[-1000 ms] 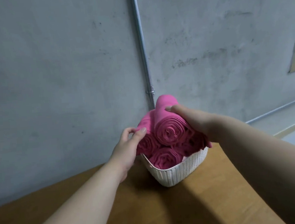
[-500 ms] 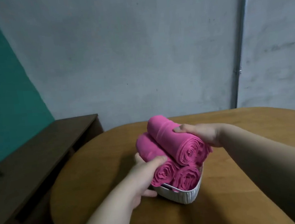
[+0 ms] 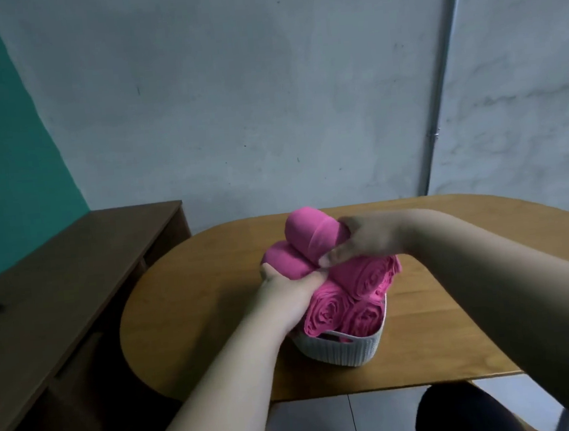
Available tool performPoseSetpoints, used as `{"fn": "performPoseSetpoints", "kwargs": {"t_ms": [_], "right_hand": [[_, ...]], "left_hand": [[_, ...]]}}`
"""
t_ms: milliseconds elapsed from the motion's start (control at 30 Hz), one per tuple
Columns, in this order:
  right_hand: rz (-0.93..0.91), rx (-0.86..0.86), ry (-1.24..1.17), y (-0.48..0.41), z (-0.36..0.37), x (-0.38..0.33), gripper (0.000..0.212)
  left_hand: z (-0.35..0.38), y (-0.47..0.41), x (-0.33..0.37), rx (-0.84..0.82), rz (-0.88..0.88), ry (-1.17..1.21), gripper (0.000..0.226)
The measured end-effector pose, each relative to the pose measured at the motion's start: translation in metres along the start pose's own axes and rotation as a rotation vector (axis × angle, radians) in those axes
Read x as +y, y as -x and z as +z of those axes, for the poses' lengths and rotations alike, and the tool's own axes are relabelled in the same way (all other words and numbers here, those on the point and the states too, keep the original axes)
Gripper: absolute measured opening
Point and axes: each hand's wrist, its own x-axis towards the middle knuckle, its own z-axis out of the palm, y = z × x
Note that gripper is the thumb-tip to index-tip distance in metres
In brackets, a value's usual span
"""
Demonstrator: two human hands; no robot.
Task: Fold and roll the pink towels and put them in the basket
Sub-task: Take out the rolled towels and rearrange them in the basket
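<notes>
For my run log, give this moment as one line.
left grip: holds lower-left roll | right grip: holds top roll | basket: on table, rolls stacked inside

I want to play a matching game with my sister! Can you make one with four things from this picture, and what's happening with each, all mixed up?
Things:
1 basket
2 top towel roll
3 lower left towel roll
4 table

Match with:
a white
b under the basket
c gripped by the right hand
d gripped by the left hand

Pairs: 1-a, 2-c, 3-d, 4-b.
</notes>
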Motion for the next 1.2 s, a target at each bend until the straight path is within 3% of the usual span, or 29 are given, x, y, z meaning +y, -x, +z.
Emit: {"fn": "performPoseSetpoints", "kwargs": {"t_ms": [133, 233, 400, 500, 633, 833, 900, 967, 1033, 1100, 1200], "right_hand": [[0.040, 0.122, -0.190, 0.008, 0.002, -0.003, 0.049], [0.047, 0.162, -0.548, 0.019, -0.006, 0.007, 0.046], [0.114, 0.336, -0.732, 0.036, -0.033, 0.051, 0.046], [0.239, 0.371, -0.679, 0.033, -0.024, 0.090, 0.044], [0.406, 0.259, -0.526, 0.010, 0.011, 0.128, 0.057], [0.467, 0.120, -0.276, -0.021, 0.050, 0.145, 0.068], [0.450, 0.124, -0.221, -0.024, 0.044, 0.143, 0.063], [0.383, 0.270, -0.173, -0.023, 0.029, 0.132, 0.060], [0.237, 0.402, -0.213, -0.020, 0.013, 0.106, 0.059], [0.089, 0.263, -0.137, -0.016, 0.007, 0.074, 0.067], [0.056, 0.041, 0.117, -0.021, 0.019, 0.044, 0.082]], "left_hand": [[-0.008, -0.009, 0.002, -0.076, -0.032, 0.203, 0.121], [-0.033, -0.016, 0.000, -0.152, -0.026, 0.359, 0.086], [-0.088, -0.039, -0.009, -0.117, 0.043, 0.406, 0.070], [-0.093, -0.059, -0.032, -0.086, -0.034, 0.367, 0.076], [-0.064, -0.074, -0.063, -0.110, -0.131, 0.302, 0.082], [-0.045, -0.082, -0.073, -0.155, -0.140, 0.126, 0.088], [-0.047, -0.079, -0.062, -0.050, -0.105, -0.120, 0.079], [-0.043, -0.068, -0.045, 0.161, 0.007, -0.425, 0.057], [-0.030, -0.048, -0.022, 0.290, 0.197, -0.555, 0.034], [-0.011, -0.025, 0.003, 0.232, 0.298, -0.562, 0.018], [0.021, -0.012, 0.019, 0.021, 0.267, -0.798, 0.026]]}}
